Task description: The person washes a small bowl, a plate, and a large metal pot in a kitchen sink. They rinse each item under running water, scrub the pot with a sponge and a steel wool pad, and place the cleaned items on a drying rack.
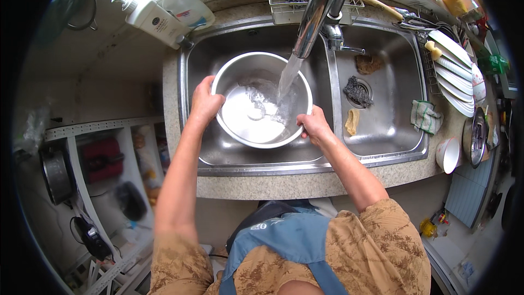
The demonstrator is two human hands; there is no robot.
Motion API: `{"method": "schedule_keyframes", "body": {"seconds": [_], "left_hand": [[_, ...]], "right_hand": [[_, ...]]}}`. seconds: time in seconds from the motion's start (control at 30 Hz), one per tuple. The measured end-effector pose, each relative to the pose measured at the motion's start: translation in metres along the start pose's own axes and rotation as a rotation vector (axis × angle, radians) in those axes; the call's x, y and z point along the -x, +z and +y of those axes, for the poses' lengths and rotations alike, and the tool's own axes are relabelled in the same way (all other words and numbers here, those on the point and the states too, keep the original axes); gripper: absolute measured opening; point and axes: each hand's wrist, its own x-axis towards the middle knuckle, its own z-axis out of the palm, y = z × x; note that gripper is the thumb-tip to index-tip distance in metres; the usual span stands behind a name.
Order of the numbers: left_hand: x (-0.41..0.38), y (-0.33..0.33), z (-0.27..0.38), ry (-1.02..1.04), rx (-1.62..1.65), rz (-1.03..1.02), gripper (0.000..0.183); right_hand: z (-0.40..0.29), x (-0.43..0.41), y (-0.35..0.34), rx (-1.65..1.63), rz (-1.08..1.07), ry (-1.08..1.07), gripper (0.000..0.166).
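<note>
A round stainless steel pot (pixel 262 141) is held in the left basin of a double metal sink (pixel 262 169). My left hand (pixel 206 100) grips its left rim, thumb over the edge. On the lower right rim my right hand (pixel 315 125) has hold, with the thumb on the inner side. Water (pixel 290 74) runs from the chrome faucet (pixel 307 35) into the pot, whose bottom is wet and shiny. In the right basin lie a steel wool scrubber (pixel 357 91) at the drain, a brown scouring pad (pixel 367 64) and a yellowish sponge piece (pixel 352 121).
Pump bottles (pixel 157 20) stand behind the sink at the left. A wire rack (pixel 282 8) sits behind the faucet. To the right are stacked white plates (pixel 454 76), a folded checked cloth (pixel 425 116), a bowl (pixel 447 155) and a pot lid (pixel 475 137).
</note>
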Motion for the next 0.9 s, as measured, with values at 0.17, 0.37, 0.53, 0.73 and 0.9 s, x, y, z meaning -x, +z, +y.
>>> {"method": "schedule_keyframes", "body": {"seconds": [0.17,0.37,0.53,0.73,0.9], "left_hand": [[0.010,-0.004,-0.043,0.045,0.283,0.145,0.044],[-0.011,0.032,-0.032,0.048,-0.134,0.342,0.041],[0.009,0.046,-0.062,0.068,-0.067,0.364,0.040],[0.008,0.037,-0.067,-0.035,-0.059,0.420,0.037],[0.005,0.064,-0.050,-0.152,-0.225,0.232,0.034]], "right_hand": [[-0.005,-0.003,0.024,0.088,0.018,-0.105,0.022],[-0.033,-0.031,0.010,0.394,0.184,-0.297,0.025],[-0.018,0.002,0.012,0.397,0.194,-0.214,0.025],[-0.024,-0.009,0.032,0.507,0.202,-0.271,0.028],[-0.016,0.004,0.023,0.618,0.345,-0.410,0.033]]}}
